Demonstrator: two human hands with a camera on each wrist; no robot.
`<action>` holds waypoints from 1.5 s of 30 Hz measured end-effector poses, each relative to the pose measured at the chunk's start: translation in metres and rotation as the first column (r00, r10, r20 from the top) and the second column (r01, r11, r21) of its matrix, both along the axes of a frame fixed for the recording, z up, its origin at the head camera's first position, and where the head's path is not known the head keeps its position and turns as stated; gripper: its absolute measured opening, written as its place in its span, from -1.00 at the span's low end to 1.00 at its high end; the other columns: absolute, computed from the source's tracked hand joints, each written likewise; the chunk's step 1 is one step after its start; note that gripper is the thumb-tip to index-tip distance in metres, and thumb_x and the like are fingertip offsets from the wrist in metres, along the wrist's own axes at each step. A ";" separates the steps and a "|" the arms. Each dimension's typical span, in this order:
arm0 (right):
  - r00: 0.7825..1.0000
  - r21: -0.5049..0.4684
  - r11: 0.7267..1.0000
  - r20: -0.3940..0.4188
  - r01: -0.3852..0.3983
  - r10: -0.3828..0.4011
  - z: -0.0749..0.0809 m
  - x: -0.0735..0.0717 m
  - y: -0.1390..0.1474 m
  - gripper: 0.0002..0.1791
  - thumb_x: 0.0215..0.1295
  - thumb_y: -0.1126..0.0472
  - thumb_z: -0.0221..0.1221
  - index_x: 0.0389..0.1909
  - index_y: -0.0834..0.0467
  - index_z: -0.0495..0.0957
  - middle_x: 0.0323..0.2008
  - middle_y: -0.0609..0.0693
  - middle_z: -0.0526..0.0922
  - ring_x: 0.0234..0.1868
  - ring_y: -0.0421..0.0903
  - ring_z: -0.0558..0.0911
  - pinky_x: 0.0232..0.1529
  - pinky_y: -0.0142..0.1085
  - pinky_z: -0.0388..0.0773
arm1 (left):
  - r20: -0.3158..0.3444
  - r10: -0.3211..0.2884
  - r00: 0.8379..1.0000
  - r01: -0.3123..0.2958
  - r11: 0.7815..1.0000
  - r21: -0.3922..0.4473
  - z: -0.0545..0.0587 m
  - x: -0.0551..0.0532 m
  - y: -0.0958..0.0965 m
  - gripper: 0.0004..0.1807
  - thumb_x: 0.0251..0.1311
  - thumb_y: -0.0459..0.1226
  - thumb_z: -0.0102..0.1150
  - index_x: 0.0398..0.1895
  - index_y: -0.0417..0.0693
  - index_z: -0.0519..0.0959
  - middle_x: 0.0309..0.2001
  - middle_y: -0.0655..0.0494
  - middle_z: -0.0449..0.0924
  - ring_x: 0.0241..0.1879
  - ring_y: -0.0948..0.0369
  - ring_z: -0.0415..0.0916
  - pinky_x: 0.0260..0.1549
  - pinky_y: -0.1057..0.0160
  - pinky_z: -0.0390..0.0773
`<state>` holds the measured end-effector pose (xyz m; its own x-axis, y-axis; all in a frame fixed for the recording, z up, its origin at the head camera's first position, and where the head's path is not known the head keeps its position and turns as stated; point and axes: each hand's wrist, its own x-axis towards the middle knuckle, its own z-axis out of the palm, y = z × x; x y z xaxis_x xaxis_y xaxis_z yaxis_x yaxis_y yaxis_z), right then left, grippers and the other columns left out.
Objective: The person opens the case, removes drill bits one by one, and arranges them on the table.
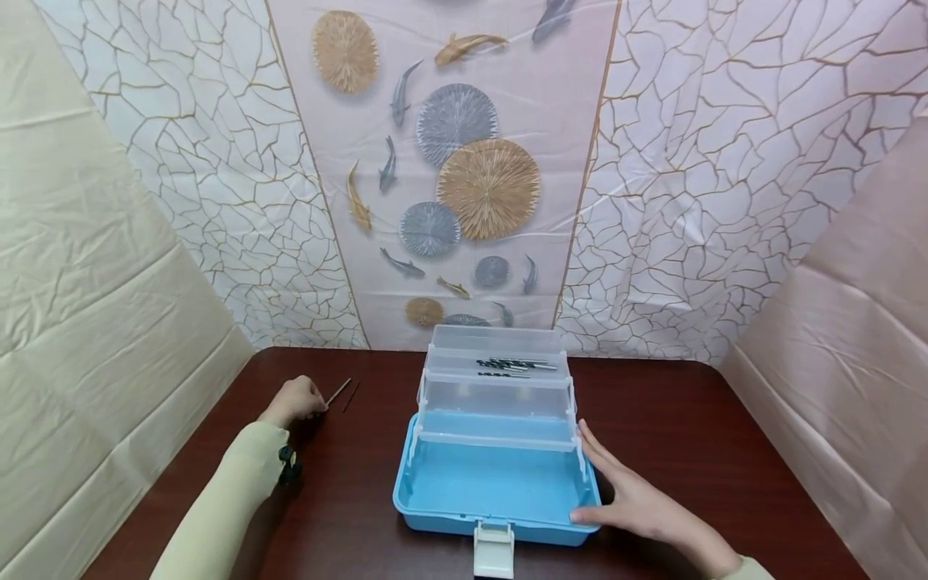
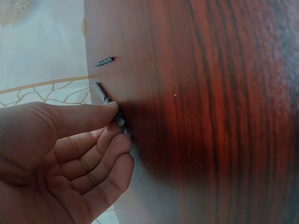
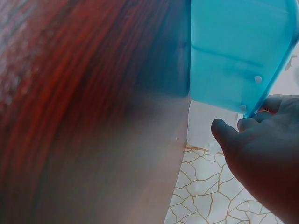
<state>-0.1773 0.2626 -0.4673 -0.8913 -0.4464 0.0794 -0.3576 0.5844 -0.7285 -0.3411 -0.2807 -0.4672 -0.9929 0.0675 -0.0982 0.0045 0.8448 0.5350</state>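
Between thumb and fingertips, my left hand (image 1: 296,400) pinches a drill bit (image 1: 338,391) low over the left of the table. Its dark fluted end and plain shank show in the left wrist view, partly covered by the thumb. Beside it lies a second, thin drill bit (image 1: 351,397), a short dark piece with twisted flutes in that same view. My right hand (image 1: 634,499) rests at the right side of a blue toolbox (image 1: 442,524), thumb on the front right corner and fingers stretched along the side wall.
The toolbox stands with its clear lid and trays (image 1: 500,399) raised. Several drill bits (image 1: 511,367) lie in an upper tray. A white latch (image 1: 494,550) hangs down at the front. Patterned cloth (image 1: 283,185) rises behind the dark wooden table (image 1: 667,403).
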 end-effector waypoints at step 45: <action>1.000 0.010 1.000 -0.026 -0.006 0.006 -0.003 0.000 0.003 0.11 0.01 -0.04 0.35 0.46 0.05 -0.14 0.45 -0.14 -0.31 0.40 0.04 -0.14 0.24 -0.01 0.08 | -0.012 0.026 1.000 -0.025 0.998 0.058 -0.001 0.004 0.012 -0.80 0.10 -0.34 0.22 -0.62 -0.26 0.57 -0.67 -0.02 0.49 -0.69 0.15 0.38 -0.67 0.22 0.41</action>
<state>-0.1772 0.2661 -0.4706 -0.8864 -0.4525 0.0983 -0.3800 0.5896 -0.7128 -0.3367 -0.2687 -0.4680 -0.9955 0.0471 -0.0820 -0.0096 0.8123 0.5832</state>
